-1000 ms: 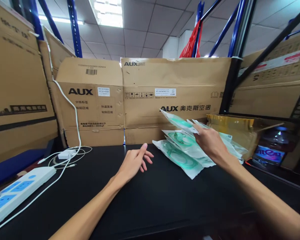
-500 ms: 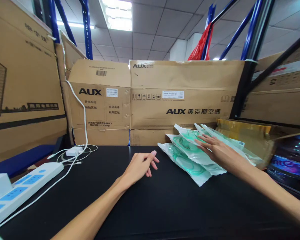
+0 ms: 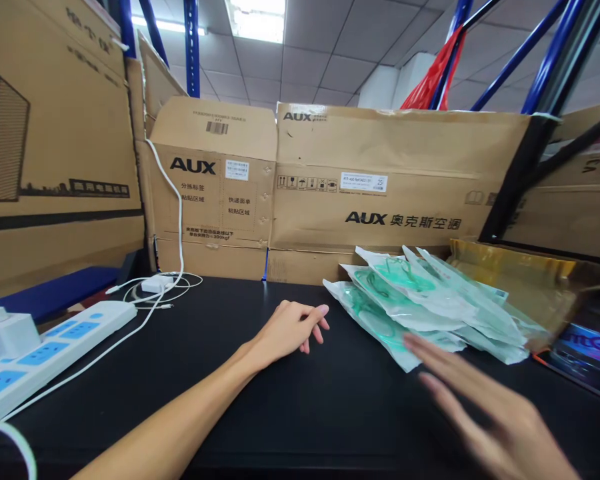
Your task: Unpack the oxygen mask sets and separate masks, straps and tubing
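My left hand (image 3: 296, 328) rests on the black tabletop (image 3: 280, 413), loosely bent, thumb and fingertips apart, with nothing in it. To its right lies a pile of clear-and-white sealed packets (image 3: 410, 283) with coiled green tubing inside, overlapping one another. My right hand (image 3: 480, 407) hovers in front of the pile at the lower right, smeared by motion. Its fingers are stretched out and hold nothing; their tips overlap the near edge of the lowest packet in view, and whether they touch it I cannot tell.
A white power strip (image 3: 75, 340) with a plugged-in adapter (image 3: 10, 337) lies at the left, with white cable (image 3: 180, 220) running up behind it. Cardboard boxes (image 3: 395, 193) wall off the back. At the right stand a yellow-taped carton (image 3: 520, 273) and a purple-labelled bottle (image 3: 590, 343).
My right hand has come off the top of the packets and moved toward me, down in the picture. The left hand keeps its pose; the camera view has shifted slightly.
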`<state>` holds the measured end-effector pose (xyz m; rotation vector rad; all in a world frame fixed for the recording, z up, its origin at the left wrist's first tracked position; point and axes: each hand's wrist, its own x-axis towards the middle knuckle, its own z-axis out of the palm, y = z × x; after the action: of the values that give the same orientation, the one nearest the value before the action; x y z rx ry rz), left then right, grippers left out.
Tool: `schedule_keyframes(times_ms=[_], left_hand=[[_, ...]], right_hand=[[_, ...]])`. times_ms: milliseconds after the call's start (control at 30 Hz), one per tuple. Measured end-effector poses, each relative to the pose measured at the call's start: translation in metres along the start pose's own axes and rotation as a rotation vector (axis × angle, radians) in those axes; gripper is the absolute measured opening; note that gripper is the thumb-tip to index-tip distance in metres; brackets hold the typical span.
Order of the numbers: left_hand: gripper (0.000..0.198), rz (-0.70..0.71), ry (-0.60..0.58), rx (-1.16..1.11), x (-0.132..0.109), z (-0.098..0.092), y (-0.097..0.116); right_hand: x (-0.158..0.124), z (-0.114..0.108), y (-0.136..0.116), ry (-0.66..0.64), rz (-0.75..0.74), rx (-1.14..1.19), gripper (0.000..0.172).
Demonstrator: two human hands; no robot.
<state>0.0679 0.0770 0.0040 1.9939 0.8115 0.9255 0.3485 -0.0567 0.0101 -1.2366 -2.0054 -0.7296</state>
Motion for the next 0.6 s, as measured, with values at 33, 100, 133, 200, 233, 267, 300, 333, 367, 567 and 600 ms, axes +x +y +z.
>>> schedule_keyframes(times_ms=[33,100,133,200,233,267,300,333,367,567,600], left_hand=[[0.061,0.003,-0.009,0.006,-0.001,0.0,0.001],[0.061,0.01,-0.025,0.023,-0.003,0.002,0.001],[0.061,0.013,-0.031,0.036,-0.003,0.002,0.001],[0.059,0.016,-0.036,0.067,-0.004,0.004,0.0],[0.058,0.015,-0.04,0.088,-0.005,0.004,0.0],[0.057,0.017,-0.045,0.12,-0.005,0.004,0.001],[0.056,0.03,-0.051,0.169,-0.005,0.003,0.004],[0.054,0.062,-0.065,0.232,-0.005,0.002,0.008],[0.052,0.113,-0.079,0.302,-0.006,0.001,0.014],[0.045,0.11,-0.184,0.307,-0.061,0.018,0.04],[0.041,0.019,-0.304,0.197,-0.08,0.029,0.037]], right_hand=[[-0.01,0.006,-0.013,-0.037,-0.041,0.073,0.045],[-0.027,0.023,-0.03,-0.094,-0.054,0.118,0.04],[-0.032,0.032,-0.035,-0.115,-0.059,0.118,0.038],[-0.037,0.044,-0.038,-0.115,-0.026,0.097,0.035],[-0.038,0.047,-0.038,-0.106,0.001,0.089,0.034],[-0.037,0.048,-0.038,-0.093,0.029,0.085,0.034],[-0.037,0.047,-0.037,-0.08,0.049,0.085,0.033],[-0.036,0.046,-0.037,-0.072,0.059,0.09,0.033],[-0.036,0.044,-0.037,-0.066,0.061,0.096,0.033],[-0.04,0.042,-0.041,-0.001,0.074,0.142,0.029],[-0.041,0.043,-0.04,0.014,0.086,0.156,0.029]])
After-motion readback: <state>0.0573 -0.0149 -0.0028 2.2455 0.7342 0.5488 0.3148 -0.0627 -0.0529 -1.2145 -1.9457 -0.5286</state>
